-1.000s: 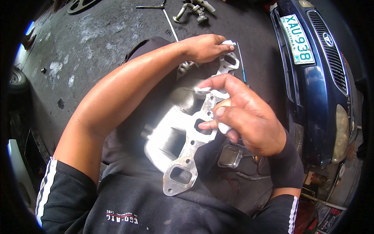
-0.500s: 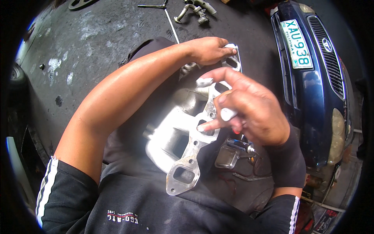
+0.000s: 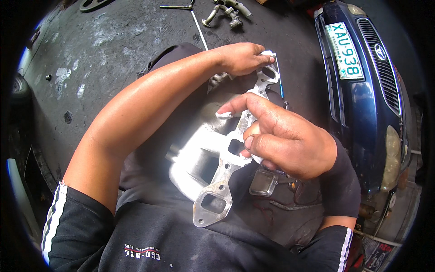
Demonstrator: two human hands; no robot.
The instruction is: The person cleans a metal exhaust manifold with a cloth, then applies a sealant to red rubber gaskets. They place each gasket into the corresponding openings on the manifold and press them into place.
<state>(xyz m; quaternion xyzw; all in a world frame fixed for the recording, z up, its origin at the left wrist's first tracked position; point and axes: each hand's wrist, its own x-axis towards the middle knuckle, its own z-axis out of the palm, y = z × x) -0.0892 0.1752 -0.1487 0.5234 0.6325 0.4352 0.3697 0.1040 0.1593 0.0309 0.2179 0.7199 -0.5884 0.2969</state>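
Observation:
A silver-grey metal intake manifold [image 3: 188, 154] rests across my lap, its flat flange with several ports running from near my shirt to the far end. At that far end my left hand [image 3: 244, 59] is closed on the flange, thumb on top. Over the flange's middle is my right hand [image 3: 292, 138], index finger stretched out with a white smear or scrap [image 3: 223, 115] at its tip. Its thumb and other fingers are bent together beside a middle port, touching or nearly touching the metal. Something white shows beneath them; whether it is held is hidden.
A dark blue car front [image 3: 362, 99] stands close on the right. Below my right hand lies a small metal tray [image 3: 263, 182]. Metal pipe fittings [image 3: 226, 13] and a T-shaped wrench [image 3: 177, 7] lie on the far floor. A thin blue-ended rod [image 3: 281, 86] shows beyond the flange.
My right hand has turned and lowered toward the flange. Its index fingertip has moved left and nearer, and its other fingers have curled in. My left hand stays in place.

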